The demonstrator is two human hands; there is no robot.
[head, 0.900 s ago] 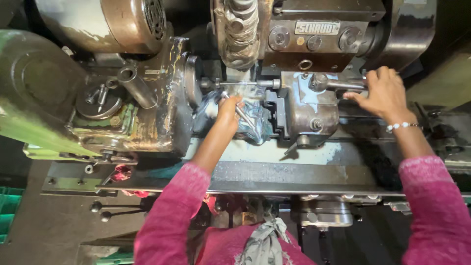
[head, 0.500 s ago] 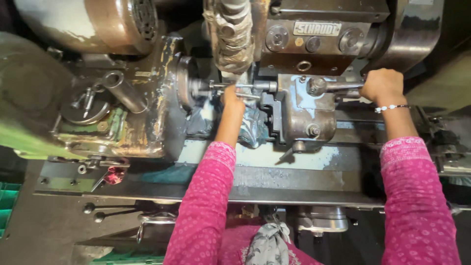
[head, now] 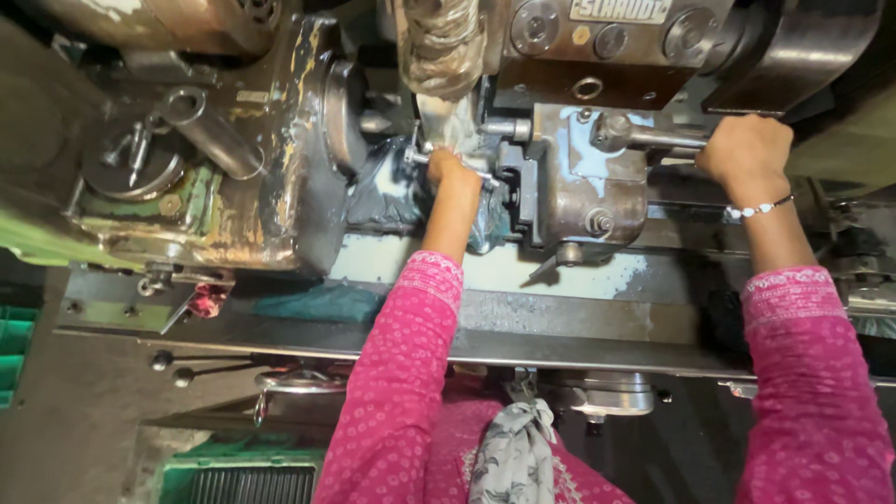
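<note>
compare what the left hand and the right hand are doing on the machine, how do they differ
The left hand reaches deep into the wet middle of the machine, pinching a thin metal rod; the right hand stays out at the side, fisted around a lever handle. The left hand's arm stretches forward with a bare wrist; the right hand wears a beaded bracelet. Both come out of pink patterned sleeves.

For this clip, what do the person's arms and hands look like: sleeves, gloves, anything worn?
Both hands are bare, with no gloves. The left hand and right hand come out of long magenta-pink sleeves covered in a fine pale dotted print, each ending in a patterned band at the cuff, partway up the forearm. The right wrist wears a thin bracelet of small white beads. No rings or watch can be made out.
</note>
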